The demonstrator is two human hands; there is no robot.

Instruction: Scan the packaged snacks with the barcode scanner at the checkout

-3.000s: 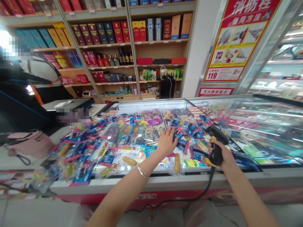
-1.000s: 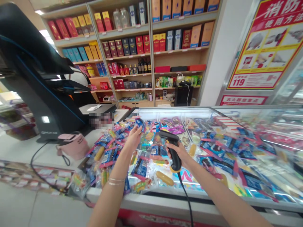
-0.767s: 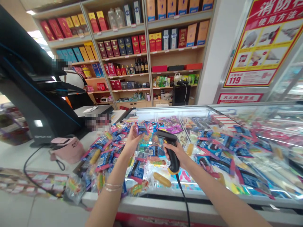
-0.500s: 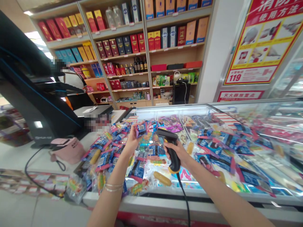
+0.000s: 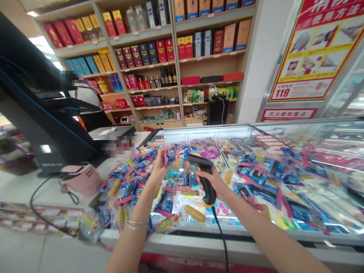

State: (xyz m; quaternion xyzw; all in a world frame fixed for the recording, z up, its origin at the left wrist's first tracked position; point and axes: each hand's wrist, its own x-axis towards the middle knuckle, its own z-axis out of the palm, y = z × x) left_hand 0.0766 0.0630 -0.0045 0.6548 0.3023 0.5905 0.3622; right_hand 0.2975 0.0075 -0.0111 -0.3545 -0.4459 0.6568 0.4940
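My left hand [image 5: 159,168] is closed on the edge of a small blue and pink snack packet [image 5: 170,154], whose pale barcode label faces the scanner. In my right hand [image 5: 212,181] is a black and yellow barcode scanner [image 5: 202,163], gripped round its handle. Its head points left toward the packet, with a gap between them. A black cable [image 5: 221,237] runs down from the handle. Beneath both hands, many similar blue and pink packets lie strewn over a glass-topped freezer [image 5: 182,129]. A yellow sausage-shaped snack in clear wrap [image 5: 195,214] lies near the front edge.
To the left stand a pink cup-like container [image 5: 82,180] and a large black checkout terminal [image 5: 57,125] on a white counter [image 5: 19,191]. Another person [image 5: 85,96] is partly visible behind the terminal. Shelves of boxed bottles [image 5: 148,55] line the back wall.
The packet in my left hand has turned slightly, and its printed label now shows at a different angle. My right hand and the scanner have hardly moved.
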